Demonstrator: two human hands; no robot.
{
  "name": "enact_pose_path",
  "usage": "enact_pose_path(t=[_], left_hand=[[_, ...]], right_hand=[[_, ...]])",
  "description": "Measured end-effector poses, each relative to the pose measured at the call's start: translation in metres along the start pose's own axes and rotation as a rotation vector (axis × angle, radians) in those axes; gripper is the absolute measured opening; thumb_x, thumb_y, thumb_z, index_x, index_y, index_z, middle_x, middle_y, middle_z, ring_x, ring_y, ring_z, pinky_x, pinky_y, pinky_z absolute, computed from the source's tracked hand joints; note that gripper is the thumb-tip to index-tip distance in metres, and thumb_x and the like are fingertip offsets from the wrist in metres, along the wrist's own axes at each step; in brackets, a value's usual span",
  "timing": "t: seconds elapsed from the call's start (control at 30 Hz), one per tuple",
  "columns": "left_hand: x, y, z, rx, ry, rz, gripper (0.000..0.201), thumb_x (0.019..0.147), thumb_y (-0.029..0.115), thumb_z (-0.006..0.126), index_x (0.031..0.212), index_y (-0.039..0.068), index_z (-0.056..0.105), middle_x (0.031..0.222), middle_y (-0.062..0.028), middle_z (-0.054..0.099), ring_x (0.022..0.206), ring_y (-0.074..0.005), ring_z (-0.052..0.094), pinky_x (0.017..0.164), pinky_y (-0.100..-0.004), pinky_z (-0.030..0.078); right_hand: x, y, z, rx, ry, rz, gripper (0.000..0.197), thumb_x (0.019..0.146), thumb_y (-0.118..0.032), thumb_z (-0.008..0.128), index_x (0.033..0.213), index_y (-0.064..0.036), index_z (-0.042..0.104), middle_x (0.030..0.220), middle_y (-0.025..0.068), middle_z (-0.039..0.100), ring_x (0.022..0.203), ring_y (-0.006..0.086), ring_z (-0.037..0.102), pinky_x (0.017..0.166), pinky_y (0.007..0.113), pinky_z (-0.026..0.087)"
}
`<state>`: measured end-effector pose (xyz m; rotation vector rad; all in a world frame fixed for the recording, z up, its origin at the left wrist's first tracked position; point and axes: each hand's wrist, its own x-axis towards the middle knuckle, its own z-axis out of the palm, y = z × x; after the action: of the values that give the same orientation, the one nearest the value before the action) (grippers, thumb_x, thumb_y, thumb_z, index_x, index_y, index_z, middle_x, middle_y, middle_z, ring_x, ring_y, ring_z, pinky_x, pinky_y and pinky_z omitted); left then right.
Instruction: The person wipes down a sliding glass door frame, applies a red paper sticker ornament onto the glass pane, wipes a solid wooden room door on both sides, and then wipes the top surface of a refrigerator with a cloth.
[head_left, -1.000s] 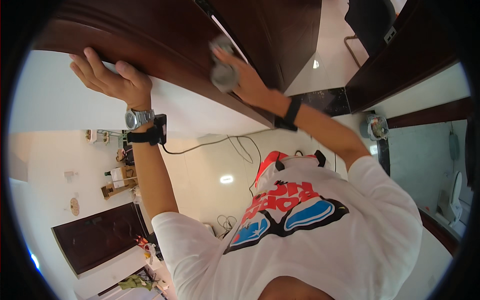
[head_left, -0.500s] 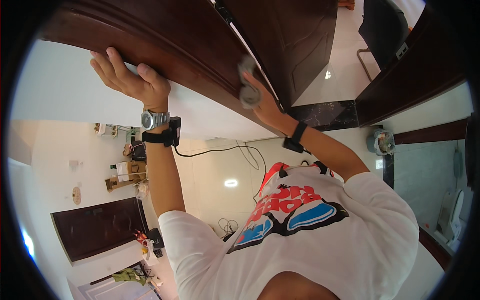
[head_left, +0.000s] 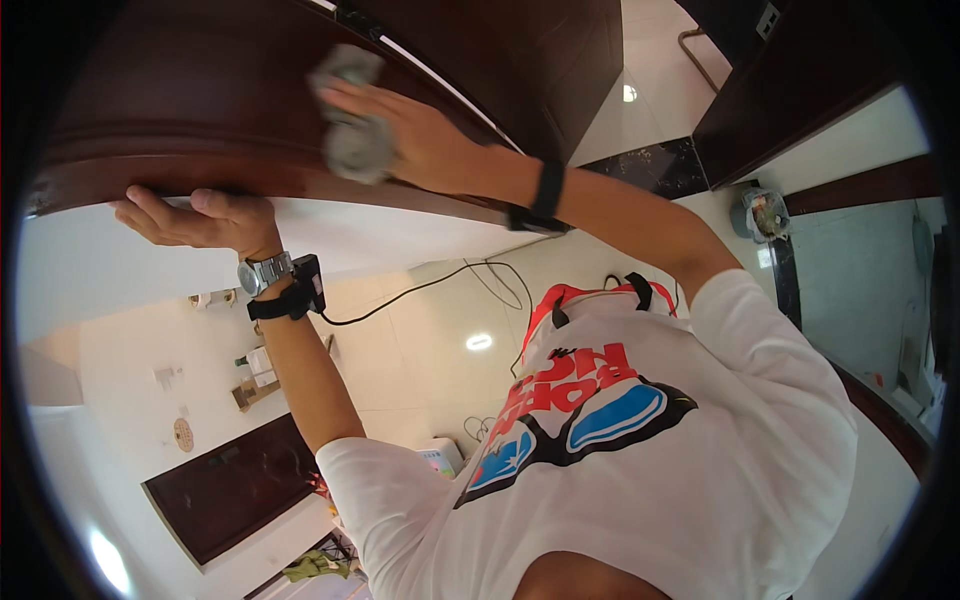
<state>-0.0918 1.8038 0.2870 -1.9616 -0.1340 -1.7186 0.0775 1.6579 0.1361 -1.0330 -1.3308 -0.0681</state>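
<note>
My right hand [head_left: 415, 130] presses a bunched grey cloth [head_left: 362, 150] against the dark brown wooden door frame [head_left: 200, 155]. Parts of the cloth stick out on both sides of the fingers, and motion blurs it slightly. Over on the left, my left hand [head_left: 205, 218] lies with its fingers stretched along the lower edge of the frame, where it meets the white wall [head_left: 380, 220]. Nothing shows in that hand. A silver watch [head_left: 264, 273] and a black strapped-on device [head_left: 308, 284] sit on the left wrist; another black strap [head_left: 548, 190] circles the right one.
A brown panelled door [head_left: 500, 60] stands beyond the frame. A black cable [head_left: 400, 297] runs from my left wrist device toward my body. On the right is a lined trash bin [head_left: 765, 215] by a doorway. A dark door [head_left: 235, 480] lies at lower left.
My right hand has swept left along the frame with the cloth. The whole view has shifted, and my left hand stays at the frame's edge, now lower in the picture.
</note>
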Motion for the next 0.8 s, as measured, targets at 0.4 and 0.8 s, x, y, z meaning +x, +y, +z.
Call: enact_pose_path(t=[0.4,0.8], left_hand=[[0.009,0.016,0.0,-0.041,-0.136,-0.247,0.077,0.126,0.051,0.027,0.183,0.0,0.021,0.191,-0.0286,0.014,0.176,-0.0461,0.018,0.142,-0.0628,0.024],[0.014,0.021,0.005,-0.178,-0.104,-0.302,0.086,0.121,0.059,0.028,0.187,0.007,0.01,0.193,-0.0213,0.009,0.175,-0.0412,0.023,0.139,-0.0623,0.036]], right_hand=[[-0.084,0.025,0.044,0.403,0.122,0.358,0.085,0.101,0.003,0.075,0.179,-0.0069,0.04,0.187,0.0148,0.038,0.175,0.0278,0.035,0.143,0.04,0.028],[-0.22,0.203,0.042,0.177,-0.115,0.559,0.069,0.113,-0.002,0.05,0.18,-0.0066,0.036,0.18,0.023,0.044,0.166,0.0374,0.045,0.142,0.043,0.028]])
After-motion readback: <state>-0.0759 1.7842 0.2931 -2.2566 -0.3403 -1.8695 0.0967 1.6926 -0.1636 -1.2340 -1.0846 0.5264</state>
